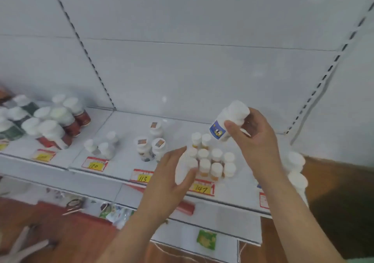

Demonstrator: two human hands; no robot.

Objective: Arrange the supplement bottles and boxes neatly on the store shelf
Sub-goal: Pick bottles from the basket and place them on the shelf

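My right hand [254, 139] grips a white bottle with a blue label [228, 121], tilted and raised above the white shelf [125, 129]. Below it stands a cluster of several small white-capped bottles with orange contents [212, 161]. My left hand [172, 177] holds a white bottle [185, 167] at the left edge of that cluster, thumb against its side. Three bottles with stickers on their caps [150, 145] stand to the left, then three small white bottles [102, 145].
Larger bottles with red and green labels [54, 121] crowd the shelf's left end. More white bottles [295, 169] stand at the right edge. Yellow price tags [95, 164] line the front rail. A lower shelf holds packets [206, 239] and a red box [186, 207].
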